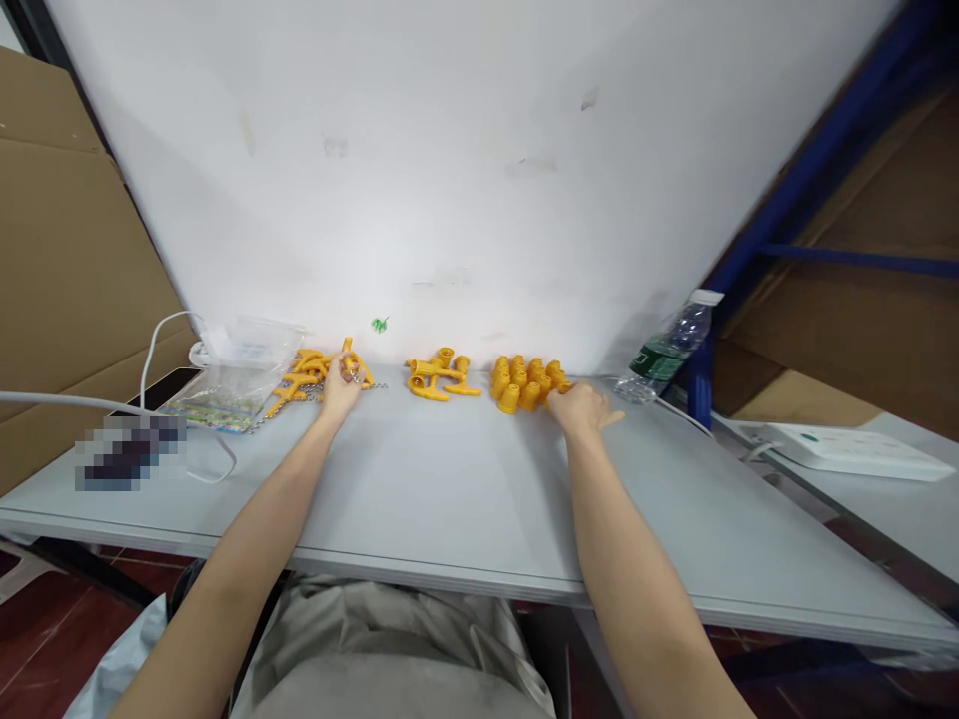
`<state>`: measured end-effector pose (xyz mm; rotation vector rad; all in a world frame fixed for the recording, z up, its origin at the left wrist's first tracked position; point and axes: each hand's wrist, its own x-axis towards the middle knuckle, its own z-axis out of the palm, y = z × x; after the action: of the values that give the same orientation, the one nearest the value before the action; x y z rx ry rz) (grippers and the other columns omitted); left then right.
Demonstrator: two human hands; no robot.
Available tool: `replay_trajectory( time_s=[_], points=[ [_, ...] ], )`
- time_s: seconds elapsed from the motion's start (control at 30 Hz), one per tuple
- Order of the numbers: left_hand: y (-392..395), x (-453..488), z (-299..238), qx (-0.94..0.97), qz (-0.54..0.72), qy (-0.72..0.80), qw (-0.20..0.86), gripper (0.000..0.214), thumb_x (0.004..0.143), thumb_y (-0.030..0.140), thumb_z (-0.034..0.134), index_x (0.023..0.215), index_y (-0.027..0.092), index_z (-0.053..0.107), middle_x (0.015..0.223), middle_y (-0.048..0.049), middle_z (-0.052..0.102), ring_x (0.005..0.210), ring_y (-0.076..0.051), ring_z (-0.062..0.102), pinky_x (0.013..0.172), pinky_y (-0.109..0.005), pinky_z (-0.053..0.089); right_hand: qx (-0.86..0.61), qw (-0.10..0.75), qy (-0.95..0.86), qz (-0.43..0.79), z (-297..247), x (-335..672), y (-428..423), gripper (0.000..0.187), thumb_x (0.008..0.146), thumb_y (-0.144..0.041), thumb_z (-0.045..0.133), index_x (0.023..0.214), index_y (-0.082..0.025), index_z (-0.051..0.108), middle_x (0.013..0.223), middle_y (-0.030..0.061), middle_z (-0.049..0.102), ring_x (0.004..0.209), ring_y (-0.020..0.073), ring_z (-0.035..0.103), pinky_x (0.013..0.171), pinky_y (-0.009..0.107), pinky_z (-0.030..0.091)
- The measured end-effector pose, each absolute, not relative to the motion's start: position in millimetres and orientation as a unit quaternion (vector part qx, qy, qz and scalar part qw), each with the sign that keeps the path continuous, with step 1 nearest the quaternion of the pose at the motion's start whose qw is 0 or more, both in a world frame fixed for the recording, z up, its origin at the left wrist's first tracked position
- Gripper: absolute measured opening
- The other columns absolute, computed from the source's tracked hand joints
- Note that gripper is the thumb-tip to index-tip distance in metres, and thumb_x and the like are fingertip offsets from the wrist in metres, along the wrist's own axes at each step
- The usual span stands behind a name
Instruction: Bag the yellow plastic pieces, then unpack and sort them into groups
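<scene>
My left hand (343, 380) is closed around a yellow plastic piece (347, 345) whose top sticks up above the fingers. Beside it on the left lies a pile of yellow branched plastic pieces (304, 374) with short metal chains. My right hand (580, 407) is at the right edge of a group of upright yellow plastic cups (530, 396), its fingers closed at the rightmost one; the fingertips are partly hidden. Between the hands lie several joined yellow pieces (442, 374), with cup shapes on branched parts.
A clear bottle (670, 345) leans at the right by a blue post (700, 384). Clear plastic bags (251, 350), white cables (146, 355) and a blurred dark item (131, 454) lie at the left. A white panel (479, 180) rises behind the grey table (450, 479). A power strip (854, 449) sits far right.
</scene>
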<state>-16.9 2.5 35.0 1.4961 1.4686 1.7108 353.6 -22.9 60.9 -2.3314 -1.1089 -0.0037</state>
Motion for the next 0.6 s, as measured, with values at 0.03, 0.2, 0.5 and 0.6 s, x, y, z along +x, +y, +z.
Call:
replay_trajectory(
  time_s=[0.03, 0.2, 0.5, 0.6],
  points=[
    [2, -16, 36, 0.503, 0.641, 0.514, 0.271, 0.052, 0.077, 0.016, 0.064, 0.126, 0.02, 0.051, 0.101, -0.0043, 0.061, 0.076, -0.008, 0.059, 0.073, -0.023, 0.05, -0.871, 0.266, -0.412, 0.011, 62, 352, -24, 0.029, 0.078, -0.023, 0.052, 0.102, -0.014, 0.066, 0.108, 0.02, 0.067, 0.112, 0.0347, 0.055, 0.094, 0.053, 0.034],
    [-5, -12, 46, 0.426, 0.659, 0.508, 0.353, 0.062, 0.075, 0.022, 0.069, 0.133, 0.026, 0.046, 0.116, -0.0048, 0.058, 0.086, -0.01, 0.061, 0.076, -0.023, 0.05, -0.875, 0.234, -0.421, 0.052, 65, 348, -28, 0.036, 0.083, -0.026, 0.049, 0.112, -0.012, 0.065, 0.116, 0.0198, 0.066, 0.118, 0.0335, 0.055, 0.101, 0.052, 0.033],
    [-1, -18, 39, 0.458, 0.644, 0.542, 0.286, 0.034, 0.087, 0.03, 0.051, 0.12, 0.024, 0.056, 0.118, -0.0055, 0.061, 0.105, -0.016, 0.061, 0.092, -0.031, 0.049, -0.872, 0.193, -0.436, 0.11, 76, 344, -27, 0.042, 0.076, -0.025, 0.06, 0.117, -0.019, 0.062, 0.117, 0.0173, 0.066, 0.116, 0.0342, 0.057, 0.1, 0.055, 0.035],
    [1, -20, 38, 0.505, 0.612, 0.575, 0.2, 0.032, 0.09, 0.028, 0.047, 0.119, 0.025, 0.059, 0.12, -0.0057, 0.063, 0.113, -0.019, 0.057, 0.102, -0.037, 0.043, -0.873, 0.187, -0.437, 0.11, 79, 342, -29, 0.042, 0.076, -0.026, 0.06, 0.118, -0.016, 0.061, 0.115, 0.019, 0.065, 0.114, 0.035, 0.057, 0.097, 0.054, 0.035]
  ],
)
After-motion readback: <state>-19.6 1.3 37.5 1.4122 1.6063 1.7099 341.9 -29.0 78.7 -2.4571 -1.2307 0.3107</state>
